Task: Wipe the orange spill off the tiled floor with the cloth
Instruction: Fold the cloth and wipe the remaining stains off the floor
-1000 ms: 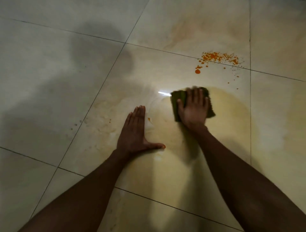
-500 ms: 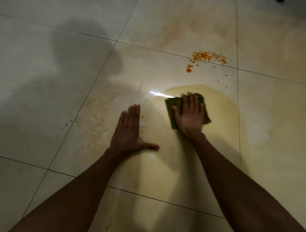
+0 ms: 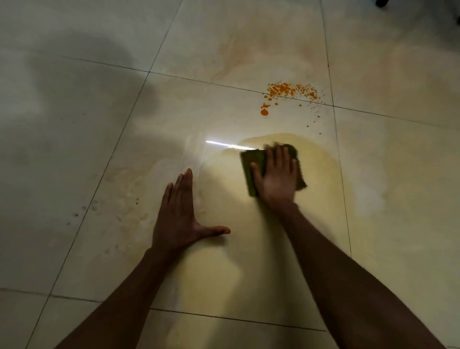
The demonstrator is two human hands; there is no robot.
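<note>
A dark green cloth lies flat on the glossy cream tiled floor, pressed down under my right hand, whose fingers are spread over it. Around it spreads a pale yellow wet smear. Beyond the cloth, bright orange spill drops are scattered across a grout line, with a larger blob nearer. My left hand rests flat on the floor to the left, fingers together, thumb out, holding nothing.
A tiny orange speck and faint stains mark the tile left of my left hand. A bright light reflection streaks the floor by the cloth. A dark object shows at the top edge.
My right hand slid the cloth toward me and then a little away again over the wet smear. My left hand stayed planted; the view shifted slightly.
</note>
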